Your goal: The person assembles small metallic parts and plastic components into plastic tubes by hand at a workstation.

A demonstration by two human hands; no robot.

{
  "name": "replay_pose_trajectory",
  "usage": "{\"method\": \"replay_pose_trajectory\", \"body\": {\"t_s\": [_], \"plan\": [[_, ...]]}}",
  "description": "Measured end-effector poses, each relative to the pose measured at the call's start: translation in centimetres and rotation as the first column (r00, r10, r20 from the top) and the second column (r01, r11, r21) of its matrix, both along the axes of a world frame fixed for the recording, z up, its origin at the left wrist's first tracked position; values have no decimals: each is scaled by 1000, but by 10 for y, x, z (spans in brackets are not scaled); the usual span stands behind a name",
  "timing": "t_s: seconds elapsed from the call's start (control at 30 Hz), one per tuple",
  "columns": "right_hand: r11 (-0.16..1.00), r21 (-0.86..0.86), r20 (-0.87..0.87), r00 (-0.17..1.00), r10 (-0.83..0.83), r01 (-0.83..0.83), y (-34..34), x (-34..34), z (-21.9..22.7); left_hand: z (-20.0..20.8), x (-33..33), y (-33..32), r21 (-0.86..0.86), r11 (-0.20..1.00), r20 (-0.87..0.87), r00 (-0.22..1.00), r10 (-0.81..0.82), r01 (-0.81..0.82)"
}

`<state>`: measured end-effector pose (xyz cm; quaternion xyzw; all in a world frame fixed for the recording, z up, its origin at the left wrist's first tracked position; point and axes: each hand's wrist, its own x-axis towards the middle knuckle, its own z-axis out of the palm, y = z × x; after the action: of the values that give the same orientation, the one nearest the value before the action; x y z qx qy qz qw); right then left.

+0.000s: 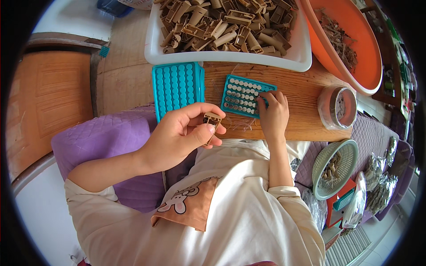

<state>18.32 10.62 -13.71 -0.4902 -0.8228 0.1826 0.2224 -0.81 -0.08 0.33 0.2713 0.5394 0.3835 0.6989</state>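
Observation:
My left hand (186, 126) is closed around a tan plastic casing (211, 122), a hollow piece with an open side, held up in front of my body. On the wooden table, a small teal tray (240, 111) carries rows of small round silvery-white discs (242, 95). My right hand (273, 111) reaches over the right side of this tray, thumb and fingers drawn together at the discs. Whatever lies between those fingertips is hidden. Left of the tray stands a stack of teal trays (177, 86) with round pockets.
Behind the trays, a white bin (228, 57) is heaped with tan casings. An orange basin (341, 66) of thin metal parts stands at the far right. A clear round tub (338, 108) sits at the table's right end, above a grey-green basket (348, 166) with tan pieces.

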Motion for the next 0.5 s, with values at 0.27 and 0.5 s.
{"method": "replay_pose_trajectory", "body": {"t_s": [0.27,0.5], "plan": [[999,-12,-597,801,-35,35,-22,-14,46,1,3,0,-9,1000,17,1000,7,-7],[974,175,-690,687,228,-147,-66,-42,77,-4,7,-6,110,992,-74,995,-62,70]]}}
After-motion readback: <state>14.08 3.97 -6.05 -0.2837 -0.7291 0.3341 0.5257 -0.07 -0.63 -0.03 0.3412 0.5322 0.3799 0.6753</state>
